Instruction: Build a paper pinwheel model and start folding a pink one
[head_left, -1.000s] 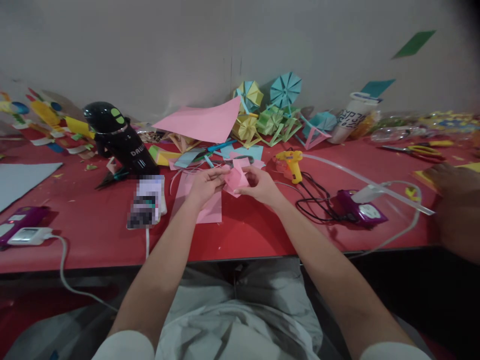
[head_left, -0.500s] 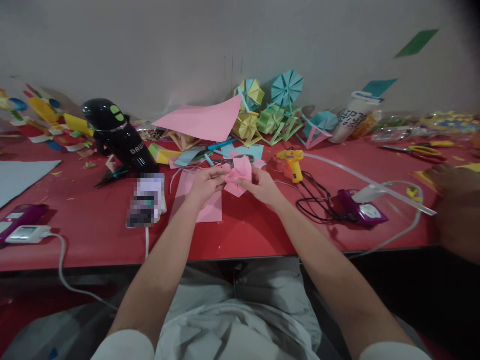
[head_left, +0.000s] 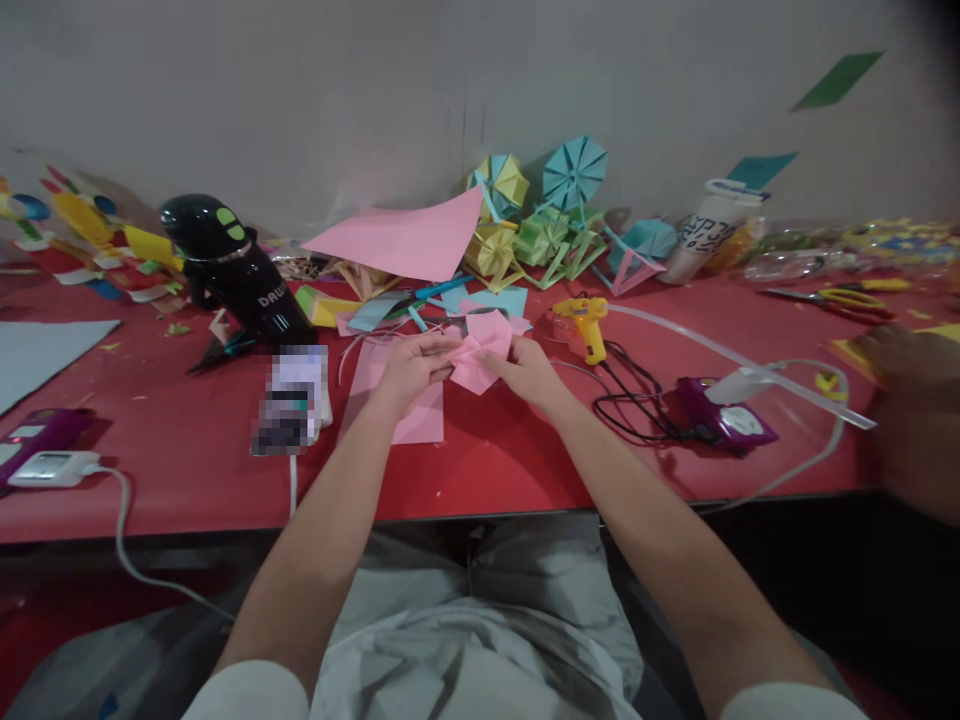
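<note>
Between my hands is a pink sheet of folded paper [head_left: 480, 352], creased with flaps standing out. My left hand [head_left: 414, 370] pinches its left side, the fingers pointing right. On the right side my right hand [head_left: 526, 372] grips it, thumb lying over the front. Flat on the table below my left hand lies a pink paper sheet [head_left: 417, 425], partly covered by the hand. A yellow glue gun [head_left: 586, 325] lies a little right of my right hand, its black cord trailing to a purple power strip [head_left: 726, 415].
Folded paper models [head_left: 544, 235] and a large pink sheet [head_left: 405, 235] stand along the wall. A black bottle [head_left: 240, 270] and a blurred phone [head_left: 292, 400] are on the left. Scissors [head_left: 829, 302] lie right, near another person's arm [head_left: 911, 420]. A clear glue stick [head_left: 750, 365] crosses the strip.
The folded pink paper has opened slightly wider, its top flap spreading to the right. My right thumb has shifted a little over its front. Both hands stay in nearly the same place.
</note>
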